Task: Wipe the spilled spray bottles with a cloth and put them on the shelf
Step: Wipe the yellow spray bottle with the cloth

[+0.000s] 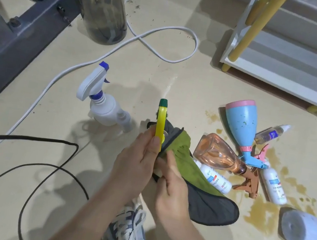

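My left hand (137,161) grips a spray bottle with a yellow trigger head and green nozzle (161,120), its body hidden. My right hand (172,187) presses a green and grey cloth (204,195) round that bottle. A white spray bottle with a blue nozzle (103,104) stands upright to the left. On the right lie a blue and pink bottle (242,127), a clear orange bottle (216,150), two small white bottles (214,178) (272,184), a small clear bottle (269,134) and a pale lilac bottle (307,230). The white shelf with yellow posts (278,71) stands at the far right.
Brown liquid (263,207) is spilled on the floor among the fallen bottles. A large dark water bottle (102,6) stands at the back. A white cable (161,38) and a black cable (49,167) run across the floor. A dark metal frame (12,34) lies at the left.
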